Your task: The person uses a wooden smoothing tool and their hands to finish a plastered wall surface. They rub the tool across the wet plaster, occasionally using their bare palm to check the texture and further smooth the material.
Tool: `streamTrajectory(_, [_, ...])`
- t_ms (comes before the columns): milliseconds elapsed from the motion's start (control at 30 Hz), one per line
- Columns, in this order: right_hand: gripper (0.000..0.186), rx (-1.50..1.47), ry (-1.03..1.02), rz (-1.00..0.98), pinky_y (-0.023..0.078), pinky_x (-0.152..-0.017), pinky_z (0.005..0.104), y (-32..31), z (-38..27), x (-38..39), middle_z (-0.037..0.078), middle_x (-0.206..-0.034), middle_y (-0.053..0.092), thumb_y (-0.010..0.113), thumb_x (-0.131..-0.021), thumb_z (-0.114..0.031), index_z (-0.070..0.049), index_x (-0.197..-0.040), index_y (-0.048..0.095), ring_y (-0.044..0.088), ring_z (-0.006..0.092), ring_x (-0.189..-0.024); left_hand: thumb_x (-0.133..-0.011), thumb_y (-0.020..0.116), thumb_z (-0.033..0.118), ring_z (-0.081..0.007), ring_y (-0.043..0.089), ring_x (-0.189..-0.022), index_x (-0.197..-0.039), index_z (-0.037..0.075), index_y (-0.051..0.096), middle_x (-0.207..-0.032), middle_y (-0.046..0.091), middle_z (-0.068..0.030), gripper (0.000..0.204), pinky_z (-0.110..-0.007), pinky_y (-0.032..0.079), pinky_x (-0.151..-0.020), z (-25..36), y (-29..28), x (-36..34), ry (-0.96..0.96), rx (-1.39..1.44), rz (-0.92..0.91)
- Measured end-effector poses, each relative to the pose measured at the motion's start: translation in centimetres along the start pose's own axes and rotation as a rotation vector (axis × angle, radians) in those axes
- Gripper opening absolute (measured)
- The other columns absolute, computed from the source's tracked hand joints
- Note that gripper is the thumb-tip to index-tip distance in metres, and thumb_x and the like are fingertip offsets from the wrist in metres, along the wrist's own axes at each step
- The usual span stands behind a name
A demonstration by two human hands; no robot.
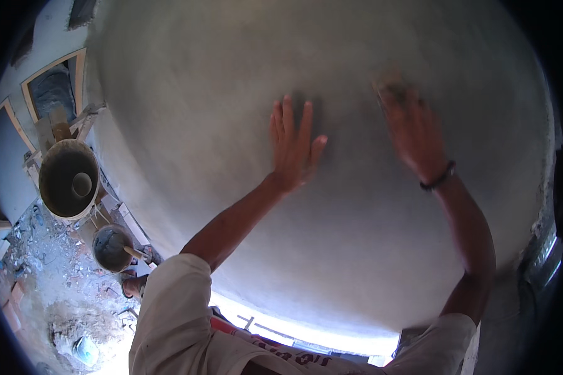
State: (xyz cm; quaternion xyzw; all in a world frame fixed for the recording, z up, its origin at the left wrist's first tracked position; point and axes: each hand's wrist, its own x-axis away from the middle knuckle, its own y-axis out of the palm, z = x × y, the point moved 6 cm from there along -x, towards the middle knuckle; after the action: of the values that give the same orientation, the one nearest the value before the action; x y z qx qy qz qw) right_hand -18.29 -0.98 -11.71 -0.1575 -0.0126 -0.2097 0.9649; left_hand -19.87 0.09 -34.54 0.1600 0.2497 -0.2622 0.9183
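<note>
At the right grip (417, 134), blurred, with fingers laid along a thin-edged, flat tan pad (391, 82) of unclear material, up against or just off the broad, smooth grey plaster surface (200, 125); cannot tell firmly closed from merely pressed over. At the left grip (294, 144), bare, fingers fanned apart, palm toward the plaster; cannot tell full contact from a slight gap. Could gouge a line in the plaster through a tilted pad edge, or drop the pad through a loose hold. Might also print finger dents by leaning too hard on the left side, given a perhaps damp coat, or scratch with the dark, round wrist bracelet (438, 176). Farther out, down at left, near a large, round, grey-brown bucket (57, 164) and a small, round pail (96, 250) of grey mix, could stumble or tip either through careless footing on the grey, rubble-strewn floor (50, 244).
</note>
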Motion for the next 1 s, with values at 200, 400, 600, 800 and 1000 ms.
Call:
streamTrajectory(200, [0.042, 0.154, -0.124, 0.233, 0.058, -0.06, 0.0409, -0.6, -0.8, 1.6, 0.02, -0.102, 0.058, 0.056, -0.086, -0.01, -0.015, -0.128, 0.055, 0.066, 0.0351, -0.08, -0.102, 0.038, 0.045, -0.0542, 0.014, -0.14, -0.15, 0.003, 0.025, -0.154, 0.008, -0.0321, 0.065, -0.064, 0.016, -0.11, 1.8, -1.9, 0.2, 0.047, 0.04, 0.061])
streamTrajectory(400, [0.043, 0.022, 0.076, -0.085, 0.056, -0.078, 0.0411, 0.8, 2.7, -2.0, 0.017, -0.111, 0.059, 0.057, -0.089, -0.014, -0.016, -0.132, 0.053, 0.064, 0.0333, -0.089, -0.1, 0.04, 0.05, -0.0542, 0.011, -0.141, -0.151, 0.007, 0.025, -0.155, 0.01, -0.0304, 0.069, -0.067, 0.015, -0.109, 3.8, -1.0, 0.1, 0.081, -0.016, 0.01])
streamTrajectory(600, [0.038, -0.03, 0.259, 0.169, 0.052, -0.092, 0.0415, -2.9, 14.0, 7.2, 0.014, -0.125, 0.058, 0.051, -0.097, -0.019, -0.016, -0.134, 0.053, 0.058, 0.0342, -0.115, -0.096, 0.042, 0.053, -0.0427, 0.012, -0.146, -0.148, 0.01, 0.032, -0.157, 0.019, -0.0176, 0.068, -0.062, 0.015, -0.113, 9.2, 2.6, -0.1, 0.45, -0.023, -0.246])
streamTrajectory(800, [0.04, -0.049, 0.479, 0.143, 0.055, -0.085, 0.0467, -2.7, 14.2, 11.3, 0.021, -0.119, 0.059, 0.055, -0.093, -0.015, -0.023, -0.132, 0.057, 0.063, 0.0408, -0.104, -0.095, 0.043, 0.054, -0.0365, 0.011, -0.147, -0.146, 0.009, 0.037, -0.158, 0.022, -0.0112, 0.068, -0.059, 0.013, -0.115, 10.7, 3.4, -11.7, 0.506, -0.057, -0.063])
streamTrajectory(1000, [0.041, -0.06, 0.473, 0.211, 0.055, -0.081, 0.0459, -3.1, 14.2, 11.4, 0.02, -0.116, 0.061, 0.057, -0.09, -0.013, -0.024, -0.129, 0.06, 0.065, 0.0382, -0.099, -0.096, 0.037, 0.059, -0.0364, 0.009, -0.148, -0.144, 0.008, 0.04, -0.158, 0.022, -0.0108, 0.07, -0.06, 0.015, -0.114, 11.0, 4.9, -8.2, 0.512, -0.176, -0.072])
